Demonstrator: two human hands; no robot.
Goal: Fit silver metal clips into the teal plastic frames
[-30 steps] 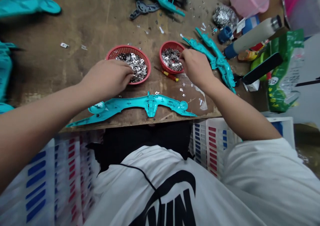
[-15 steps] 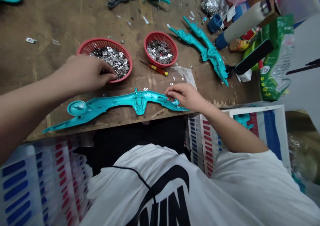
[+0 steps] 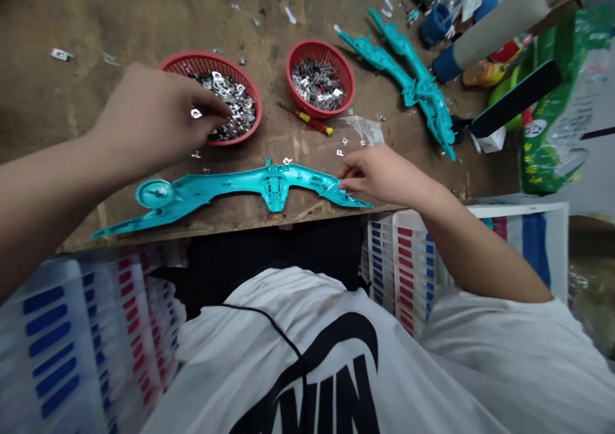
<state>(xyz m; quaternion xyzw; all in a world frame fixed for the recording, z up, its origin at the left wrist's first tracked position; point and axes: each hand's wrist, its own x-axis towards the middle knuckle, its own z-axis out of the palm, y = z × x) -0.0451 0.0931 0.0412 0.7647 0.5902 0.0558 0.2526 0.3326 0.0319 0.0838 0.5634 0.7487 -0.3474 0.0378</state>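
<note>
A long turquoise plastic part (image 3: 221, 185) lies along the table's front edge, a round cup at its left end. My left hand (image 3: 148, 113) is over the larger red basket (image 3: 257, 116) of small metal clips (image 3: 235, 100), thumb and forefinger nearly together. A shiny clip shows in the gap between them. At the right end of the turquoise part is my right hand (image 3: 384, 174), its fingers pinched close above the surface. Whatever those fingers hold is hidden. One loose clip (image 3: 287, 161) rests by the part's upper middle edge.
A smaller red basket (image 3: 350, 94) of metal pieces stands behind, a screwdriver (image 3: 314, 123) before it. More turquoise parts (image 3: 423, 97) lie to the right, near a bottle (image 3: 500, 27) and a green bag (image 3: 548, 145). Plastic crates (image 3: 52, 331) stand below the table edge.
My left hand has lifted slightly from the near rim of the larger basket, and a clip now shows in it. My right hand stays at the part's right end. The view has shifted.
</note>
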